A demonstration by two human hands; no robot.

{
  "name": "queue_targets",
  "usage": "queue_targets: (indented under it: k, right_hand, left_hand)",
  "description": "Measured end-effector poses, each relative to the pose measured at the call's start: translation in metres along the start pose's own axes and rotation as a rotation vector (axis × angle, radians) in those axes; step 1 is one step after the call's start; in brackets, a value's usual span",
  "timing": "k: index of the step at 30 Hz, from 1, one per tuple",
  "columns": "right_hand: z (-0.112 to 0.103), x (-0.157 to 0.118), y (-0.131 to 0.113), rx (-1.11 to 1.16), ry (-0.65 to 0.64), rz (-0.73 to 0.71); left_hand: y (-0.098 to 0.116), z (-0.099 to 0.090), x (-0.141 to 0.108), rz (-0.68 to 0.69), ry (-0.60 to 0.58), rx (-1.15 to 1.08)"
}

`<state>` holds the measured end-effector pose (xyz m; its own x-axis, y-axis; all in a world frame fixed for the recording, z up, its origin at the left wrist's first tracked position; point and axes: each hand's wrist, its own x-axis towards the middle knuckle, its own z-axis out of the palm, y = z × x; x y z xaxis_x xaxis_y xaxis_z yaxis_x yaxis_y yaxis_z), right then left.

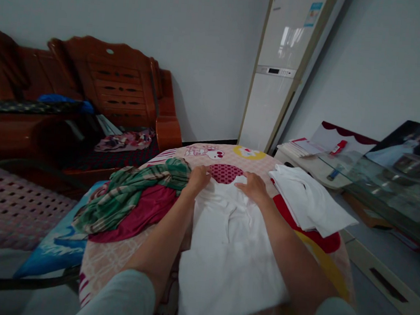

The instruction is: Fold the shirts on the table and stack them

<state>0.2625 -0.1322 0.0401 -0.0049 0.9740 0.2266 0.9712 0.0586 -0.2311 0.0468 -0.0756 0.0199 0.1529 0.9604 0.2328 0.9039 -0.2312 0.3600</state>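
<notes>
A white shirt lies lengthwise in front of me on a round table with a patterned pink cloth. Its far end has a neckline opening, and its near end hangs toward the table's front edge. My left hand pinches the far left corner of the shirt. At the far right corner, my right hand grips the fabric between thumb and fingers. Beside my left hand are a rumpled green plaid garment and a dark red one. Folded white clothes lie right of my right arm.
A carved wooden sofa with clothes on its seat stands back left. Nearer on the left are a pink woven-plastic chair and a blue cushion. A tall white air conditioner stands behind; a glass-topped cabinet is at right.
</notes>
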Motion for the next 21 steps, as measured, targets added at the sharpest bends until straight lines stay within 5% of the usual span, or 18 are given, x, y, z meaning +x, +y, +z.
queue_targets:
  k: [5, 14, 18, 21]
  right_hand:
    - [0.027, 0.008, 0.007, -0.058, 0.002, 0.144]
    - [0.029, 0.024, 0.069, 0.347, 0.299, 0.399]
    - [0.041, 0.024, 0.074, 0.398, 0.245, 0.408]
    - [0.044, 0.027, 0.079, 0.459, 0.379, 0.483]
  left_hand:
    - [-0.027, 0.012, 0.006, -0.046, -0.087, 0.036]
    - [-0.037, 0.010, 0.017, -0.117, -0.132, 0.002]
    - [-0.040, 0.006, 0.018, -0.109, -0.092, -0.049]
    - [-0.043, 0.006, 0.018, -0.103, -0.041, -0.082]
